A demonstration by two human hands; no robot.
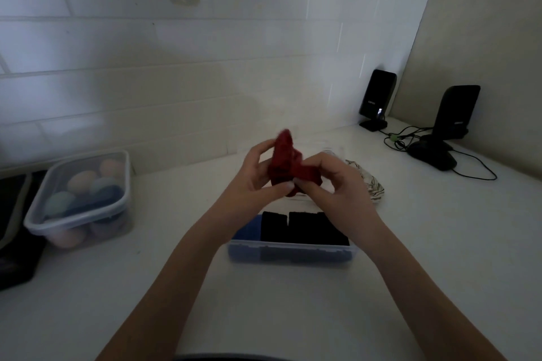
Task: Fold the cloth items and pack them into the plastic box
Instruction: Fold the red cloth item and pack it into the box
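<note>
Red cloth (286,161) gripped by both hands, left hand (258,179) and right hand (337,184); plastic box (293,252) holds black and blue folded cloths.

A wall of large white rectangular tiles (205,47) meets a plain beige side wall (484,38) at the right corner. Below runs a smooth white countertop (293,316) (dimly lit, brightest on the upper tiles), shadowed toward the left edge.
</note>
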